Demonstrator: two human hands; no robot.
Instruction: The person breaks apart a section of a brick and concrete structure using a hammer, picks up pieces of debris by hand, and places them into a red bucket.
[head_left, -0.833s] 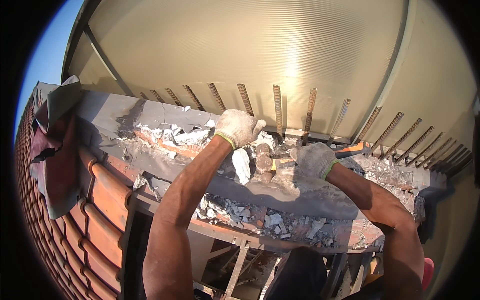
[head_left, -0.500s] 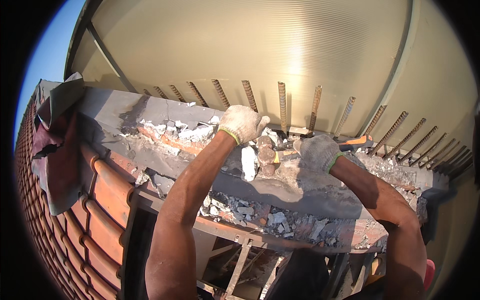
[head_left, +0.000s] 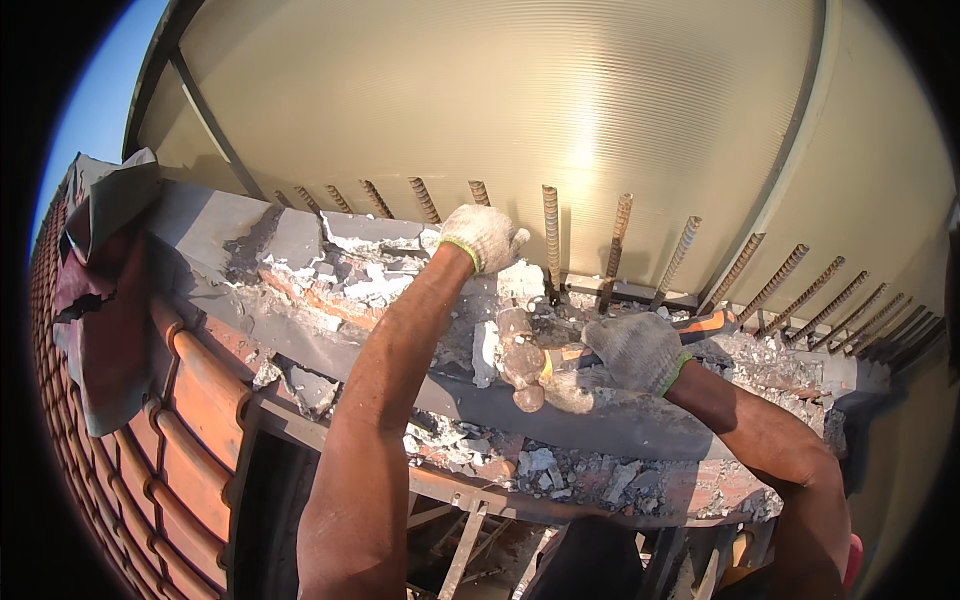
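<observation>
My right hand (head_left: 640,350), in a grey-white knit glove with a green cuff edge, is closed round the handle of a hammer (head_left: 522,362). The handle, orange and black, sticks out past the glove on the right. The rusty, double-ended head is above the broken wall top (head_left: 420,345). My left hand (head_left: 485,238), gloved alike, is curled at the wall's far side, close to the rebars, its thumb pointing right. Whatever its fingers grip is hidden. White rubble chunks (head_left: 487,353) lie between the hands, left of the hammer head.
Upright rusty rebars (head_left: 551,235) line the far edge before a translucent ribbed panel (head_left: 480,90). Orange roof tiles (head_left: 205,375) and torn sheeting (head_left: 105,330) are at the left. Loose rubble (head_left: 540,465) covers a lower ledge, with an open metal frame (head_left: 470,540) below.
The hammer head has come nearer to me and its head is tilted differently. My left hand stays by the rebars. The view has shifted slightly.
</observation>
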